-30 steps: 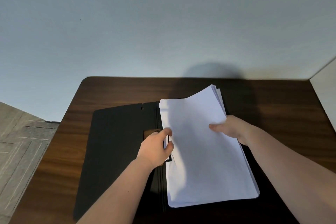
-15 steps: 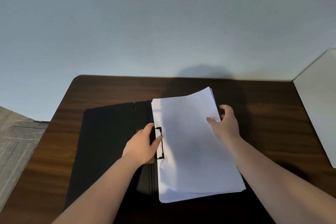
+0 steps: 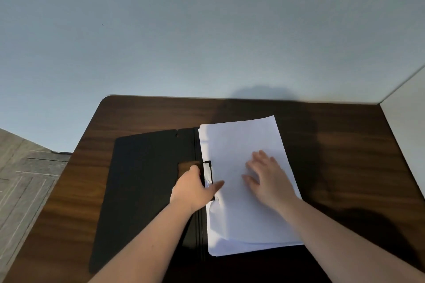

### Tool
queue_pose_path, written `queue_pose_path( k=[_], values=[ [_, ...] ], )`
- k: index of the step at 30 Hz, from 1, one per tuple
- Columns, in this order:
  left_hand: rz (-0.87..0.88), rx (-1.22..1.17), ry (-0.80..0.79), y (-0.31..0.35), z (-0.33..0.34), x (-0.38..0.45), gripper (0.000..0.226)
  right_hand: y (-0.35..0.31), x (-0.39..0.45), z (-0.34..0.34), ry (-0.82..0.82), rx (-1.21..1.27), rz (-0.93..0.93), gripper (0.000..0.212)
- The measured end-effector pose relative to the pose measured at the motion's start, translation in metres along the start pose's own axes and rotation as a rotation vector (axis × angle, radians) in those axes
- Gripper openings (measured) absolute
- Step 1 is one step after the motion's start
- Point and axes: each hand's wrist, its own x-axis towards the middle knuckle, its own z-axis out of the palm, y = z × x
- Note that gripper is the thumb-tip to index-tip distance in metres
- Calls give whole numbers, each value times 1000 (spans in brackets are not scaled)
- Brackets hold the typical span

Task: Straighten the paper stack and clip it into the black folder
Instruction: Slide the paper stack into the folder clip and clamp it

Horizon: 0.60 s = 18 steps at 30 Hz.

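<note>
The black folder (image 3: 142, 190) lies open on the dark wooden table (image 3: 345, 156). A white paper stack (image 3: 236, 220) rests on its right half, with its sheets slightly fanned at the bottom edge. The folder's black clip (image 3: 208, 173) sits over the stack's left edge near the spine. My left hand (image 3: 194, 188) grips the clip, thumb lying across the paper. My right hand (image 3: 266, 176) lies flat on the middle of the stack with fingers spread.
A white panel (image 3: 407, 135) stands at the table's right edge. A plain grey wall rises behind the table. Grey floor (image 3: 23, 179) shows beyond the left edge. Bare wood surrounds the folder on all sides.
My right hand let go of the stack's far right edge and came down flat on top of the paper. The lifted sheets have flattened. My left hand stays at the clip.
</note>
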Motion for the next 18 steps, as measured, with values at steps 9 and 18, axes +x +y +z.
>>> queue_pose_path(
  k=[9, 18],
  values=[
    [-26, 119, -54, 11, -11, 13, 38, -36, -14, 28, -289, -302, -233, 86],
    [28, 24, -109, -2, -18, 18, 48, -50, -21, 37, -236, -258, -408, 51]
  ],
)
